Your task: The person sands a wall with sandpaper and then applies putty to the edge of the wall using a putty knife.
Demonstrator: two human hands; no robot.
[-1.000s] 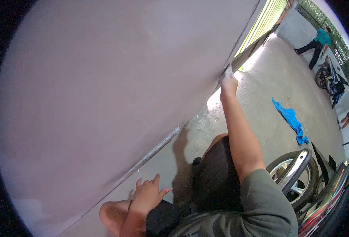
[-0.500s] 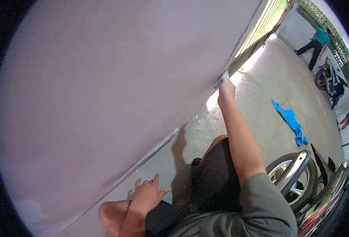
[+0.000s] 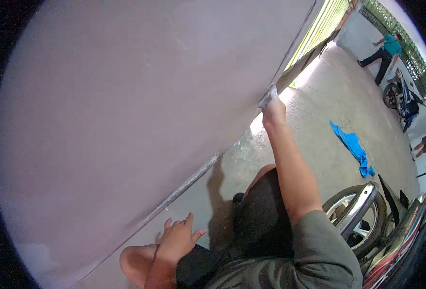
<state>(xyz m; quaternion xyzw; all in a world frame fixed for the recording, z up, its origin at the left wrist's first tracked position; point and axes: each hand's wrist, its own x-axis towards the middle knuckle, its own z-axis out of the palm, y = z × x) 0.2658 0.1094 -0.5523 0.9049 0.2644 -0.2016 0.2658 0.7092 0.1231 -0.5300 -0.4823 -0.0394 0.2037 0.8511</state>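
Observation:
My right hand [image 3: 274, 113] reaches forward at the end of a stretched arm, its fingers closed on a flat greyish-white piece [image 3: 268, 98] whose kind I cannot make out. That piece lies against the lower edge of the pale wall [image 3: 126, 106], close to its far corner. My left hand [image 3: 178, 238] is near my bent left knee [image 3: 138, 262], its fingers apart and nothing in them.
A motorcycle wheel [image 3: 355, 214] stands close on my right. A blue cloth [image 3: 352, 144] lies on the concrete floor [image 3: 309, 130]. Farther off are a person in a teal shirt [image 3: 391, 45], another motorcycle [image 3: 403, 103] and a yellowish slatted gate [image 3: 314, 36].
My right hand has shifted slightly left along the wall's edge with the greyish-white piece. My left hand keeps its place. The far person's arm has moved out toward the wall.

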